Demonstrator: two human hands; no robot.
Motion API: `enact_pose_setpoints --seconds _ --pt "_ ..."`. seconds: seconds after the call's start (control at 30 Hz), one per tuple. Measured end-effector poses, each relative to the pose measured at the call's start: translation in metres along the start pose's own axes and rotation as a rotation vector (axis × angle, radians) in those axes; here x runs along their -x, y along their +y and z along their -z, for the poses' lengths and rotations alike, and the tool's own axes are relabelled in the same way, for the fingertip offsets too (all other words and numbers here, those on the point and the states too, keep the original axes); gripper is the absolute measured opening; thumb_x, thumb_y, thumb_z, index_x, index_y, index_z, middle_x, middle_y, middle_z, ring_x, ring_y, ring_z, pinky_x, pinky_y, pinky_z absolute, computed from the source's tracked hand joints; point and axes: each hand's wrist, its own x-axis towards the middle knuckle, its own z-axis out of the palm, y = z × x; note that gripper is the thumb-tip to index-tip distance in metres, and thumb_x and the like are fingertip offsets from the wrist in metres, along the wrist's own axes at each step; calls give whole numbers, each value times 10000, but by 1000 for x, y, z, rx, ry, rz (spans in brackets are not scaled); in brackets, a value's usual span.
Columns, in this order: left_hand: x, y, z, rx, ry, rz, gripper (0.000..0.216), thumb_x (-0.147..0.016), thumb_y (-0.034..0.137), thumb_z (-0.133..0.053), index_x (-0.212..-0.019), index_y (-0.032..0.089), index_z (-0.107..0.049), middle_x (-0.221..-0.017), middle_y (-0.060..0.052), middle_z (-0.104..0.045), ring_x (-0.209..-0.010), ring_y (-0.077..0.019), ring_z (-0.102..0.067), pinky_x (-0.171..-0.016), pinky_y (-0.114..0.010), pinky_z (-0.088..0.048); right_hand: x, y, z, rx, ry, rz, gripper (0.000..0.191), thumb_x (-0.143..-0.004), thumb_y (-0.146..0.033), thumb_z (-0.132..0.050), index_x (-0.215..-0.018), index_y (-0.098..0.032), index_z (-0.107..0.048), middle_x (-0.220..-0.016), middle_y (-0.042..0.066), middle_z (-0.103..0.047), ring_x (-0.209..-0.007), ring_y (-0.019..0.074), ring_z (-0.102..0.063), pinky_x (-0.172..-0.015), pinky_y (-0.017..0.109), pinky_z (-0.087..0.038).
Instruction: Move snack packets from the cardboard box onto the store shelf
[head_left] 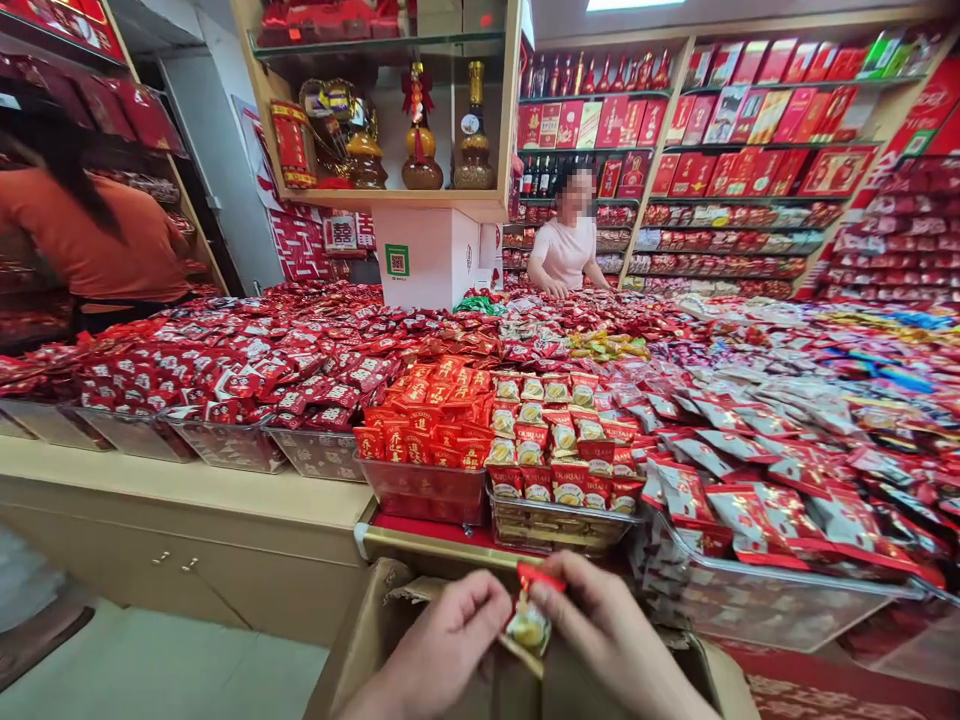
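Note:
A small red and gold wrapped candy packet with a durian picture is held up in front of me, over an open cardboard box. My right hand pinches its upper right side between thumb and fingers. At its left edge, the fingers of my left hand are closed on the wrapper. Just beyond my hands stands a see-through bin stacked with rows of similar durian packets. To its left is a bin of red packets with gold lettering.
More bins of red and white packets stretch right; dark red packets lie left. A shelf post rises mid-display. One person in pink stands behind the display, another in orange at left. Cabinets line the left front.

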Motion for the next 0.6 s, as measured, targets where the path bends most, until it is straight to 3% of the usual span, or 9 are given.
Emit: enact_pose_setpoints --seconds 0.1,0.2,0.3,0.5,0.6 --pt "-13 16 -12 125 41 -151 318 -680 413 -608 -861 157 -552 -747 -7 -600 -631 -96 -518 -508 -187 -418 -9 -5 11 -212 137 -60 326 -762 -474 -490 -633 -175 -485 -548 -30 -453 -498 88 -375 -454 205 -314" --pt "-21 23 -20 173 149 -136 301 -681 410 -605 -787 130 -582 -692 -20 -601 -584 -96 -511 -485 -193 -424 -14 -6 14 -413 168 -146 347 -718 -500 -536 -611 -176 -469 -535 -42 -439 -483 81 -367 -444 200 -300" --pt "-24 22 -24 250 148 -131 286 -702 407 -583 -738 124 -588 -654 -21 -608 -557 -96 -529 -471 -188 -407 -15 -2 12 -543 184 -185 337 -715 -488 -549 -612 -174 -478 -538 -37 -472 -502 89 -405 -467 202 -316" --pt "-23 14 -22 236 155 -151 309 -677 395 -620 -854 147 -568 -730 -19 -627 -576 -90 -527 -495 -194 -427 -15 9 1 -471 198 -118 337 -719 -467 -555 -584 -169 -476 -534 -39 -441 -509 88 -383 -483 209 -315" --pt "-22 9 -19 188 204 -178 315 -671 421 -618 -794 131 -600 -697 -28 -623 -554 -81 -496 -486 -189 -418 -11 10 -7 -368 161 -76 328 -733 -471 -532 -616 -165 -508 -571 -29 -451 -541 94 -385 -510 214 -330"
